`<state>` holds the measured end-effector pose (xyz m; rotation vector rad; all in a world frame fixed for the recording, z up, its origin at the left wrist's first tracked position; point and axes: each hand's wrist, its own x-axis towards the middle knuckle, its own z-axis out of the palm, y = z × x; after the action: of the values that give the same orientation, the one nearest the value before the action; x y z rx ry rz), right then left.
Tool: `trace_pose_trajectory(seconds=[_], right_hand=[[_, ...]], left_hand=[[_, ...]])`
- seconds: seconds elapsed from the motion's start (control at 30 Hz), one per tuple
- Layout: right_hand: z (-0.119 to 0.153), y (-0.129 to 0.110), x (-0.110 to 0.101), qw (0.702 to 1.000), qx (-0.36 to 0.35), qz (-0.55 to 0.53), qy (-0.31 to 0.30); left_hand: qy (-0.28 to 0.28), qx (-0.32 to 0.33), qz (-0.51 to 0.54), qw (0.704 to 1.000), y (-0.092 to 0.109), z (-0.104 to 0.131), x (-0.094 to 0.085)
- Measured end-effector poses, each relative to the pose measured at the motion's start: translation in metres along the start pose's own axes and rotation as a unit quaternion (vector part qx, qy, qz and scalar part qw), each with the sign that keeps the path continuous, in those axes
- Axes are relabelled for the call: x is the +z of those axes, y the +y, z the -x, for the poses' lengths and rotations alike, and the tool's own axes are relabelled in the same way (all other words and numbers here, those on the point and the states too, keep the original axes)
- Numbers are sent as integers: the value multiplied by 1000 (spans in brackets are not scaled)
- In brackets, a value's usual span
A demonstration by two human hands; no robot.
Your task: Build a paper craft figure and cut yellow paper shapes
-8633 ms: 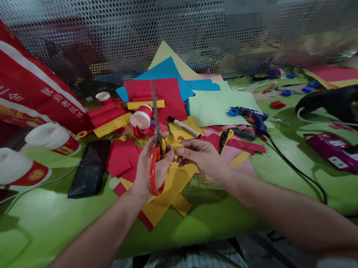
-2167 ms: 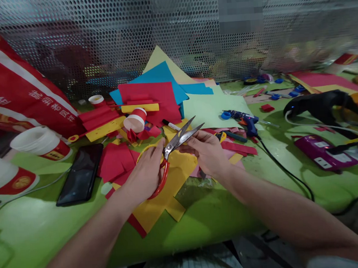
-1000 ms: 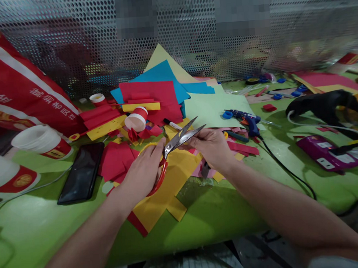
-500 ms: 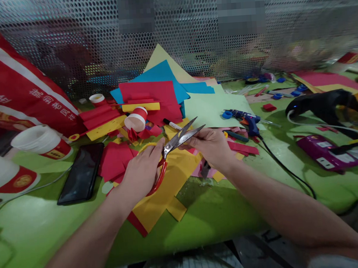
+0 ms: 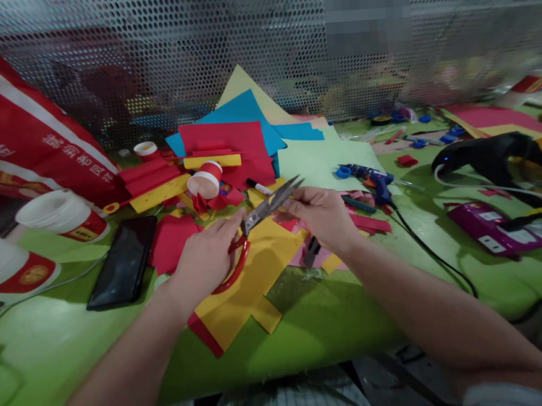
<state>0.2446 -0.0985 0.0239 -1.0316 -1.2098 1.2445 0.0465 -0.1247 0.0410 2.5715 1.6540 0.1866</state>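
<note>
Red-handled scissors (image 5: pixel 271 204) are held in my left hand (image 5: pixel 209 253), their blades nearly closed and pointing up to the right. Just right of the blades, my right hand (image 5: pixel 322 215) has its fingertips pinched together; a small yellowish piece seems to show by them, but it is too small to make out. Under both hands lies yellow paper (image 5: pixel 252 266) over a pile of red and pink scraps. A dark clip-like tool (image 5: pixel 310 251) sits below my right hand. A black marker (image 5: pixel 258 186) lies behind the blades.
A black phone (image 5: pixel 123 263) and stacked paper cups (image 5: pixel 63 217) are at the left. Coloured sheets (image 5: pixel 328 162) lie at the back. To the right are a blue glue gun (image 5: pixel 376 183) with a cord, a purple power strip (image 5: pixel 493 227) and a black device (image 5: pixel 490 157).
The scissor blades have gone from spread apart to nearly closed. My left hand has shifted slightly left and down, while my right hand has moved only a little.
</note>
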Motion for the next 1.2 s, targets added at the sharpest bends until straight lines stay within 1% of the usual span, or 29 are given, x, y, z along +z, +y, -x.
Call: trace_pose_trajectory(seconds=[0.07, 0.1, 0.2, 0.3, 0.37, 0.4, 0.47, 0.57, 0.67, 0.7, 0.77, 0.83, 0.87, 0.93, 1.03, 1.1, 1.13, 1.17, 1.2], right_hand=[[-5, -1, -6, 1000, 12, 7, 13], [-8, -2, -10, 999, 21, 17, 17], [-18, -3, -20, 997, 42, 62, 32], [-25, -2, -29, 990, 32, 131, 46], [-27, 1, -32, 977, 11, 208, 33], [-27, 2, -31, 966, 1, 258, 15], [-26, 6, -28, 931, -15, 363, -33], [-24, 14, -17, 861, -45, 500, -87], [-26, 18, -7, 791, -67, 599, -104], [-28, 18, -5, 776, -67, 618, -108], [-32, 18, -4, 755, -65, 642, -118], [-37, 18, -5, 737, -74, 658, -136], [-39, 18, -6, 729, -84, 663, -146], [-45, 18, -6, 725, -101, 661, -164], [-56, 17, -2, 744, -103, 635, -181], [-63, 16, 1, 754, -94, 624, -181], [-65, 15, 3, 764, -87, 616, -170], [-65, 14, 5, 786, -77, 594, -150], [-63, 13, 6, 821, -64, 553, -125]], left_hand=[[19, -24, 12, 999, -5, -1, -3], [15, -41, 13, 999, -8, -2, -5], [-40, -74, 4, 996, -16, -3, -11], [-97, -45, 4, 994, -20, -1, -16], [-125, -30, -5, 992, -22, 1, -19], [-141, -27, -10, 990, -22, 1, -19], [-165, -23, -17, 986, -23, 2, -18], [-183, -9, -16, 983, -23, 3, -15], [-178, 1, -14, 984, -23, 4, -14], [-182, 2, -15, 983, -22, 4, -15], [-180, -10, -26, 983, -21, 4, -18], [-157, -39, -42, 986, -19, 2, -21], [-135, -52, -42, 989, -17, 2, -21], [-98, -67, -14, 993, -14, -1, -19], [-56, -60, 64, 995, -11, -4, -11], [-30, -58, 121, 990, -10, -7, -4], [-13, -63, 157, 986, -9, -9, 0], [4, -73, 201, 977, -7, -11, 3], [22, -87, 257, 962, -6, -13, 5]])
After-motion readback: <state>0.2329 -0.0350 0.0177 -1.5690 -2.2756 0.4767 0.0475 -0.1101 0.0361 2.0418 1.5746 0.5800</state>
